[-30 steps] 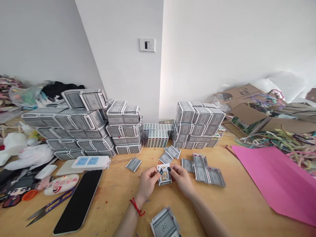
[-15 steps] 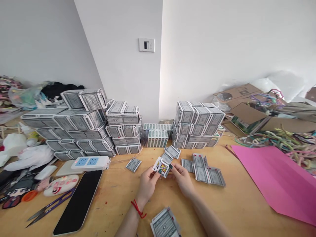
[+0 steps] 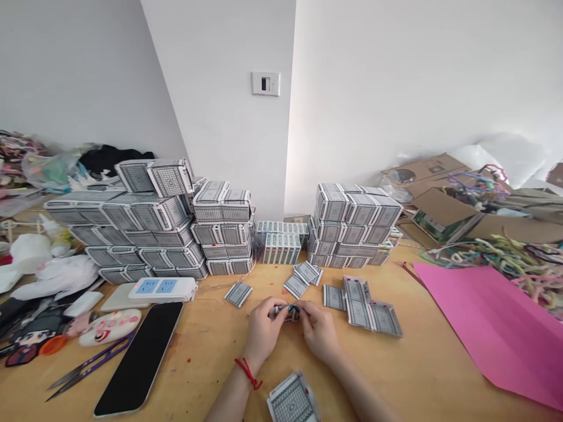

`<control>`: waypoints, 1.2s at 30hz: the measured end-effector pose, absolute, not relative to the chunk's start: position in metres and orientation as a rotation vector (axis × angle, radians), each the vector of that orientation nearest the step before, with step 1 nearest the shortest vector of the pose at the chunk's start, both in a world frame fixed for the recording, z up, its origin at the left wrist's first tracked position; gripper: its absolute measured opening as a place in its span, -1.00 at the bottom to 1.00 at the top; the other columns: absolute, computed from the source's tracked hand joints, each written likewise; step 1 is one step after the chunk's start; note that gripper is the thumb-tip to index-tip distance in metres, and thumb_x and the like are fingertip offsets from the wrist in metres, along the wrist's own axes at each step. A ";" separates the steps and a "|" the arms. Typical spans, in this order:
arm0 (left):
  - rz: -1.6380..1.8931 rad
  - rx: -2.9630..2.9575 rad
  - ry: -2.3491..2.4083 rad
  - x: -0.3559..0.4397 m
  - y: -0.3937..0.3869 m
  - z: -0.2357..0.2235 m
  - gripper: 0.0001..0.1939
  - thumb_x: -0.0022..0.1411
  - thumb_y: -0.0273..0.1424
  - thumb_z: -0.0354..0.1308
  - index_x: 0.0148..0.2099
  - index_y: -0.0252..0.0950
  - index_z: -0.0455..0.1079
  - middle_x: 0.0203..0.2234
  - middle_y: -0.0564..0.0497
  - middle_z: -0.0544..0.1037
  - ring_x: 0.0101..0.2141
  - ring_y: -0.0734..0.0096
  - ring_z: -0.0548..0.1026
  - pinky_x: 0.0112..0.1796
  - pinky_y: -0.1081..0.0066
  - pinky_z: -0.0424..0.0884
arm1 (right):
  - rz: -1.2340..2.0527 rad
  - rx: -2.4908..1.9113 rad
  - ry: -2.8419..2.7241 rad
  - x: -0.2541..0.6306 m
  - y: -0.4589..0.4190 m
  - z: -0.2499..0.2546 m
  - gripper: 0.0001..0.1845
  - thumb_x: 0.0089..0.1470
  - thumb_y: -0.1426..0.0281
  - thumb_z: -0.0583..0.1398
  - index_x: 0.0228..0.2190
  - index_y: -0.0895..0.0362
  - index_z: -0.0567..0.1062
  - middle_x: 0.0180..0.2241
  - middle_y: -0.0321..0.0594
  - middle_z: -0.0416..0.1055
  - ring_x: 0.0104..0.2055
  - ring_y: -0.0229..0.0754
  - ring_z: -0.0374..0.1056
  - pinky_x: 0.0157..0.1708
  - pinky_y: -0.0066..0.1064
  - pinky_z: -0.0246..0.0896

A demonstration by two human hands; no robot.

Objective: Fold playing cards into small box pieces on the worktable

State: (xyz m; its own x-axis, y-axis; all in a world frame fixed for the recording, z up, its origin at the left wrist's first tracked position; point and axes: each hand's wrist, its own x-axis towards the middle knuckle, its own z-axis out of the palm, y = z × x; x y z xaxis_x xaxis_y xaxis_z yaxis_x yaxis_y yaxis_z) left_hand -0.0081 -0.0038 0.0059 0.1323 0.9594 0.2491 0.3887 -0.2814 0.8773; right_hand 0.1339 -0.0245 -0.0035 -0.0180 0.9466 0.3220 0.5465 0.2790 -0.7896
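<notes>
My left hand point(image 3: 264, 325) and my right hand point(image 3: 317, 328) meet near the middle of the wooden table, both closed on playing cards point(image 3: 288, 313) that are tilted and partly covered by the fingers. A red string bracelet circles my left wrist. Just beyond the hands lie a few face-down cards point(image 3: 295, 286). One folded card point(image 3: 238, 293) sits to the left. Right of my hands rests a joined piece of folded cards point(image 3: 359, 302), with edges standing up. Close to me, between the forearms, is another folded card piece point(image 3: 292, 401).
Tall stacks of card-built blocks stand at left point(image 3: 145, 214) and right point(image 3: 356, 225), with card packs point(image 3: 281, 249) between. A power strip point(image 3: 165, 288), phone point(image 3: 141, 357) and scissors point(image 3: 90, 366) lie left. Pink paper point(image 3: 492, 328), yarn and cardboard boxes occupy the right.
The cards in my hands have tipped, so the king's face no longer shows. My right hand has moved slightly down and left, closer to my left hand. The view has shifted slightly.
</notes>
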 end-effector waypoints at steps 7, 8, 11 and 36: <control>1.128 1.857 1.282 -0.008 -0.004 0.002 -0.79 0.09 -0.48 -0.06 -0.30 -0.27 0.40 -0.39 -0.01 0.54 -0.35 0.37 0.47 -0.31 0.40 0.38 | 0.358 -1.419 -1.724 0.134 -0.025 -0.009 -0.74 0.02 0.48 -0.04 -0.37 0.12 0.44 -0.49 -0.19 0.43 -0.43 -0.20 0.34 -0.42 -0.45 0.22; 1.130 1.863 1.282 -0.007 -0.004 0.002 -0.77 0.09 -0.50 -0.08 -0.29 -0.27 0.40 -0.38 -0.02 0.54 -0.35 0.36 0.47 -0.31 0.39 0.38 | 0.336 -1.428 -1.720 0.134 -0.025 -0.009 -0.74 0.02 0.48 -0.03 -0.37 0.12 0.44 -0.49 -0.20 0.43 -0.44 -0.20 0.34 -0.42 -0.45 0.22; 1.126 1.873 1.282 -0.006 -0.005 0.001 -0.72 0.08 -0.54 -0.11 -0.25 -0.25 0.39 -0.36 -0.01 0.54 -0.34 0.36 0.47 -0.30 0.39 0.38 | 0.297 -1.444 -1.714 0.133 -0.025 -0.011 -0.74 0.00 0.50 -0.03 -0.38 0.12 0.44 -0.50 -0.19 0.43 -0.44 -0.19 0.35 -0.42 -0.45 0.22; 1.099 1.896 1.401 -0.003 -0.011 0.004 -0.83 0.17 -0.39 -0.11 -0.30 -0.25 0.31 -0.44 0.00 0.51 -0.42 0.38 0.47 -0.40 0.42 0.37 | 0.170 -1.402 -1.705 0.136 -0.024 -0.010 -0.80 0.02 0.46 0.00 -0.38 0.13 0.42 -0.49 -0.19 0.43 -0.45 -0.21 0.35 -0.44 -0.46 0.22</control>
State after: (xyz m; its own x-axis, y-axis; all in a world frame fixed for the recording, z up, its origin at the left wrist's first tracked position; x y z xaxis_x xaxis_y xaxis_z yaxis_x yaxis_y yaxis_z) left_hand -0.0034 -0.0113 0.0039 0.1292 0.9467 0.2952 0.5121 -0.3186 0.7976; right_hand 0.1356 -0.0237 -0.0104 0.0418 0.8418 0.5382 0.7186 0.3489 -0.6016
